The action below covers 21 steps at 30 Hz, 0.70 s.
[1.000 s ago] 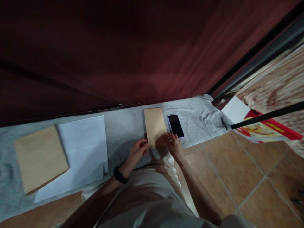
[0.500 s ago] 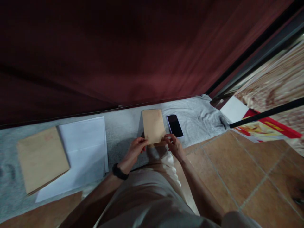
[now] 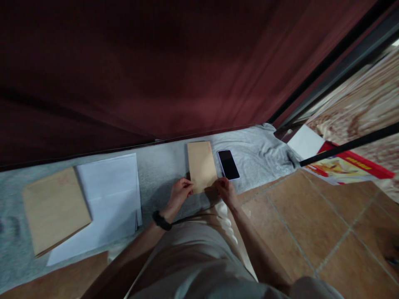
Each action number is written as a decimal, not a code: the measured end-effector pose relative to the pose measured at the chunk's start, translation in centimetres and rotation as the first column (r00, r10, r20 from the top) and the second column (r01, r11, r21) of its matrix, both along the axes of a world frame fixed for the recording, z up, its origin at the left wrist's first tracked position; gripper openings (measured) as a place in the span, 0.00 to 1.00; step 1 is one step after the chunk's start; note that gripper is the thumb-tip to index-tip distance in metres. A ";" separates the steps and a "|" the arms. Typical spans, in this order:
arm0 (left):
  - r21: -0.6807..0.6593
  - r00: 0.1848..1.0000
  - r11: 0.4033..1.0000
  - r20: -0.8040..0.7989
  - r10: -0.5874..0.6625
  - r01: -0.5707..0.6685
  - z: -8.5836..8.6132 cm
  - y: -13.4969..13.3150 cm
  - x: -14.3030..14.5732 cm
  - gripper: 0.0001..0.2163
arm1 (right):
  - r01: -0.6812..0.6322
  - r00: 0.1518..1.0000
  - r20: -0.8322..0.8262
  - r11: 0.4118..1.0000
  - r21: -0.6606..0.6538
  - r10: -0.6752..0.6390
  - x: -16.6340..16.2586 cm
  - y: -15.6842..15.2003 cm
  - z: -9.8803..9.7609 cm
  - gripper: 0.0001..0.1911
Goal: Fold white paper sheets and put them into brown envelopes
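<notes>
A narrow brown envelope (image 3: pixel 201 165) lies on a grey cloth (image 3: pixel 162 170) spread over the floor. My left hand (image 3: pixel 180 192) pinches the envelope's near left corner, fingers closed on it. My right hand (image 3: pixel 225 189) grips the near right corner the same way. A black watch sits on my left wrist. A dark phone (image 3: pixel 228 164) lies face up just right of the envelope. My knees in light trousers fill the bottom of the view.
A stack of white paper sheets (image 3: pixel 107 195) and a larger brown envelope (image 3: pixel 54 207) lie on the cloth to the left. A dark red curtain (image 3: pixel 156 70) hangs behind. Red and yellow printed paper (image 3: pixel 341 166) and a black rod (image 3: pixel 349 145) lie right, on terracotta tiles (image 3: pixel 311 224).
The envelope's near edge, slightly raised and showing a flap a second ago, is now pressed flat. Both hands have shifted a little closer to the envelope's near corners.
</notes>
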State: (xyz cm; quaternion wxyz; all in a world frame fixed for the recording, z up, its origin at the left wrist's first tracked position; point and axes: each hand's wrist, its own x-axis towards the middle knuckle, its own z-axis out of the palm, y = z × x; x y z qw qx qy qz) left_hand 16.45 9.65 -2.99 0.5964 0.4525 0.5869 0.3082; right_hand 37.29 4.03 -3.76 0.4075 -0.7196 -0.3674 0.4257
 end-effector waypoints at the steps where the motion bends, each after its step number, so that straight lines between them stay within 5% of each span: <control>1: 0.003 1.000 1.000 -0.021 -0.004 0.004 -0.2 0.0 0.0 0.10 | -0.001 0.999 0.045 1.000 0.017 0.000 0.0 -0.2 -0.1 0.13; 8: 0.022 0.978 0.997 -0.197 -0.064 0.070 -0.8 0.2 0.2 0.19 | -0.048 0.976 0.214 0.996 0.070 0.032 -0.1 -0.8 -0.6 0.12; 14: 0.022 0.958 0.993 -0.268 -0.103 0.113 -0.5 0.5 0.4 0.07 | -0.058 0.962 0.268 0.997 0.044 0.044 0.3 -0.6 -1.1 0.12; 21: 0.064 0.917 0.986 -0.380 -0.120 0.156 0.8 -0.1 0.5 0.05 | -0.067 0.968 0.243 0.997 0.029 0.057 0.7 -1.0 -1.3 0.14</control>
